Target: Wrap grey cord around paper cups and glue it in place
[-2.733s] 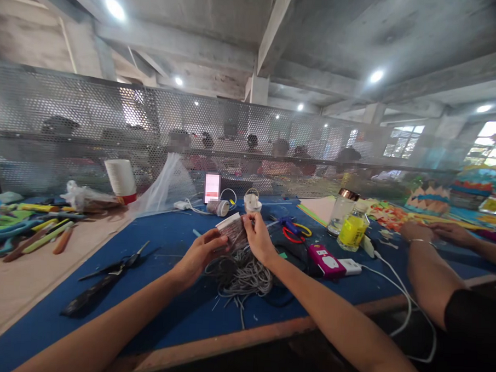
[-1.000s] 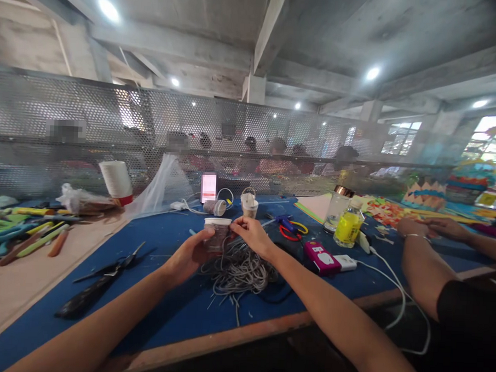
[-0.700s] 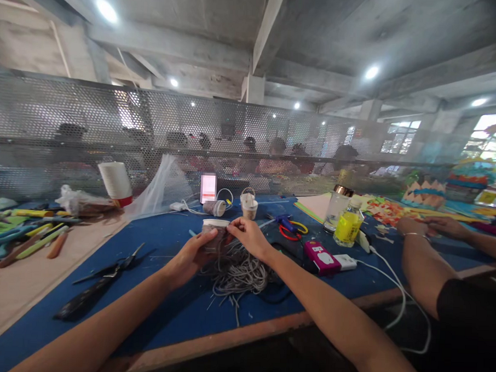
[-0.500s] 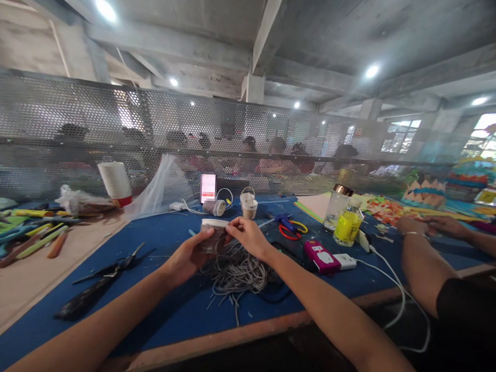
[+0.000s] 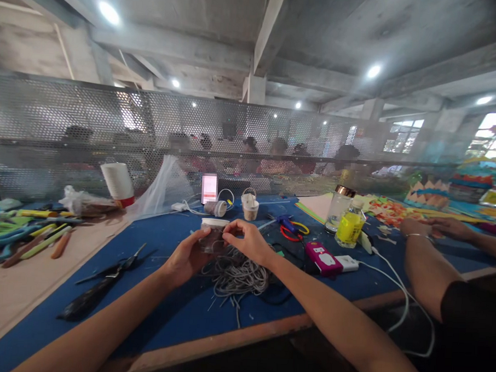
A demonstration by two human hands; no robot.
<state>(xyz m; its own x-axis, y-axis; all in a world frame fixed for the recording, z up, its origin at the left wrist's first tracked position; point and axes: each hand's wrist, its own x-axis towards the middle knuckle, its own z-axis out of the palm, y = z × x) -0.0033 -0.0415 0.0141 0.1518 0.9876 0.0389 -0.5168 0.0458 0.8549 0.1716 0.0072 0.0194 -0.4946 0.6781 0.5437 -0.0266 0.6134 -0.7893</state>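
My left hand [image 5: 190,252] is closed around a small paper cup [image 5: 214,222] with a white rim. Grey-brown cord covers the cup's side, and a thin loop of it stands off near the bottom. On the cup's right side, the thumb and forefinger of my right hand [image 5: 245,239] are pinched together at the cord, whose end is hidden by the fingers. Below both hands lies a loose heap of grey cord [image 5: 242,276]. Behind the cup are another cord-wrapped cup [image 5: 215,208] on its side and a small pale basket with a handle [image 5: 250,208].
Black-handled pliers [image 5: 104,284] lie left. A glue gun [image 5: 285,223], a magenta box [image 5: 322,259], a yellow liquid bottle [image 5: 348,226] and a glass jar [image 5: 336,209] stand right. Stacked paper cups [image 5: 116,180] and a lit phone [image 5: 209,188] are behind. A co-worker's arms [image 5: 423,259] reach in from the right.
My right hand has shifted slightly down and left along the cup's side, its fingers now lower beneath the rim. My left hand keeps its hold on the cup.
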